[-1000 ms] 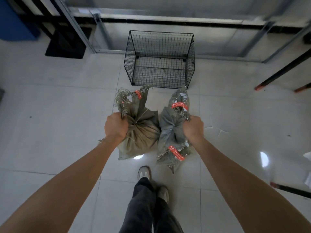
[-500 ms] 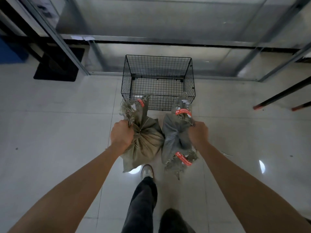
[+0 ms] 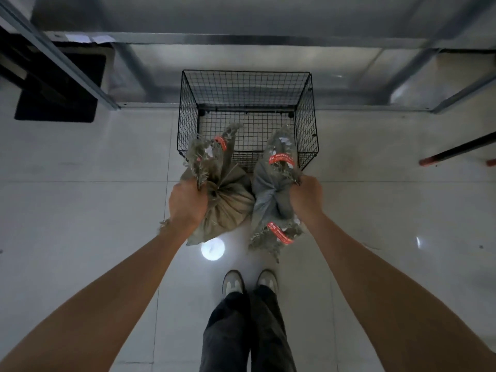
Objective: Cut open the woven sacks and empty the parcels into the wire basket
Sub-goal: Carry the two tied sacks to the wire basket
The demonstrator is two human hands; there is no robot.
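Hands gripping two tied woven sacks above a pale tiled floor (image 3: 80,210). The left hand (image 3: 188,204) has its fingers curled round the gathered neck of the olive-brown woven sack (image 3: 228,202); the right hand (image 3: 306,198) likewise clenches the neck of the grey woven sack with red labels (image 3: 271,200). Both sacks hang side by side, touching, just in front of the black wire-mesh basket (image 3: 247,84), their frayed tops overlapping its near wall.

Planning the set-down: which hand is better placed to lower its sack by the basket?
Right hand, marginally: it grips the grey sack slightly nearer the wire basket than the left hand with the tan sack.
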